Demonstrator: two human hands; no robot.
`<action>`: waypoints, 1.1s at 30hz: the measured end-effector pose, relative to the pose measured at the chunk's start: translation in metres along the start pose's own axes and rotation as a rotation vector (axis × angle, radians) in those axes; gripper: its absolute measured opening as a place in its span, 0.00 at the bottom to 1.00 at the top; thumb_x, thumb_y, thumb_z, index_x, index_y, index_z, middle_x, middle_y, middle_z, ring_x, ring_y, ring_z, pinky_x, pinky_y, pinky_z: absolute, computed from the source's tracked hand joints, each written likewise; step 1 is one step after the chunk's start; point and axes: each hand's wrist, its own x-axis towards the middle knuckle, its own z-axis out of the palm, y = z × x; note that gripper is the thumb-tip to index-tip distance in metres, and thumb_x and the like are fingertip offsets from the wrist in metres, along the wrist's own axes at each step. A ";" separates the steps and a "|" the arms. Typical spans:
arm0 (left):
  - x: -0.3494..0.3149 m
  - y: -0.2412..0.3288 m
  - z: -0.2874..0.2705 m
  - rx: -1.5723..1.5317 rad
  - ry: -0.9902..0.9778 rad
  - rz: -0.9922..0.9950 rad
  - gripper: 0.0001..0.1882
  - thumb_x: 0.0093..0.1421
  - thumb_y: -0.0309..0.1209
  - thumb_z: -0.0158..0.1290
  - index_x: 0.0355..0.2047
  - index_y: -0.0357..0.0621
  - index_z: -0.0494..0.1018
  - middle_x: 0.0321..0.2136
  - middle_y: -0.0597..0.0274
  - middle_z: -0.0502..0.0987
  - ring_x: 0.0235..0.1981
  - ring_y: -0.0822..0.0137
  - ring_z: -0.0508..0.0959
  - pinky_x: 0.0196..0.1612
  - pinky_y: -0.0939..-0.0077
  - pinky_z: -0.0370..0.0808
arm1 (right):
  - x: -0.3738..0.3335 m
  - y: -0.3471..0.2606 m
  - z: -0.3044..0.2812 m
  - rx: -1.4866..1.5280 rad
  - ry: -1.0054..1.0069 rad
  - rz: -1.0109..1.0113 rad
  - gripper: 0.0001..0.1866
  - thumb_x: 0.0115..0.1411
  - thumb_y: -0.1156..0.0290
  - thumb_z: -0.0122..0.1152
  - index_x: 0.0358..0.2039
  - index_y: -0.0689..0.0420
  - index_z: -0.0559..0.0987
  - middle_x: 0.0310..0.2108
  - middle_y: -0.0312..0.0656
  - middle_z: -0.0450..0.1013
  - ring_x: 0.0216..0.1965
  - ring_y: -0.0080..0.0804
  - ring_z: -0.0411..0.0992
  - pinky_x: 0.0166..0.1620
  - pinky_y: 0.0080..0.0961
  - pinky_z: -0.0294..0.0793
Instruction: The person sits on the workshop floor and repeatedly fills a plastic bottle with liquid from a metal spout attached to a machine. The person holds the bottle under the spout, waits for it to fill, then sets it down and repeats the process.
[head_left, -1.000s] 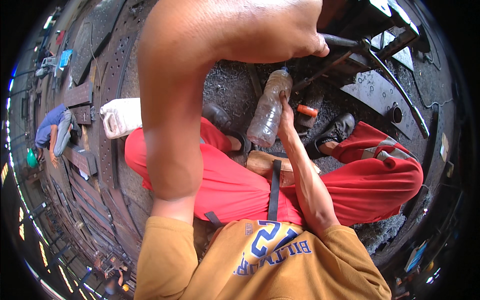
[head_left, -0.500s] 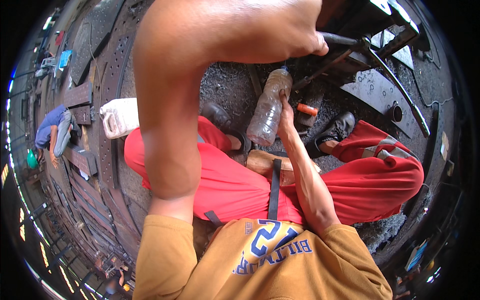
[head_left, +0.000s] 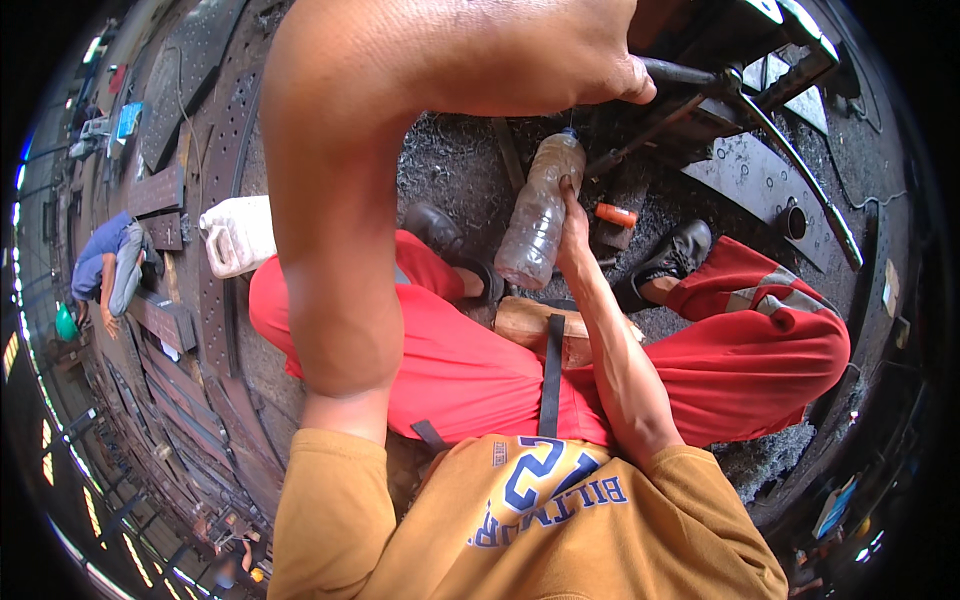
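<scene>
My left arm reaches up across the view, and my left hand (head_left: 590,55) is closed on the dark lever handle (head_left: 680,73) of a dark metal machine (head_left: 705,115). The underside of this grip is partly hidden by the wrist. Low in front of the machine, my right hand (head_left: 573,232) is wrapped round a clear ribbed plastic bottle (head_left: 535,225). Cloudy liquid shows inside it. The bottle is tilted, its narrow blue-tipped end up near the machine and its base toward me. An orange cylinder (head_left: 616,215) lies right of the bottle.
A white jerrycan (head_left: 240,235) stands left of my knee. Before me lies a wooden block (head_left: 530,325). A long metal lever (head_left: 805,175) juts from the machine over a drilled steel plate (head_left: 745,180). Metal shavings cover the ground. A person (head_left: 110,255) bends over steel at far left.
My left hand and forearm have shifted slightly up and left, showing more of the bottle's blue tip. The long lever has swung very slightly. My right hand still grips the bottle.
</scene>
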 end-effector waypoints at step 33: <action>-0.004 -0.012 0.010 0.092 0.083 0.117 0.19 0.66 0.37 0.55 0.29 0.29 0.80 0.23 0.37 0.77 0.29 0.43 0.81 0.33 0.58 0.77 | -0.002 -0.001 0.002 -0.006 0.011 0.001 0.40 0.65 0.42 0.63 0.61 0.66 0.68 0.45 0.51 0.77 0.40 0.46 0.81 0.45 0.47 0.84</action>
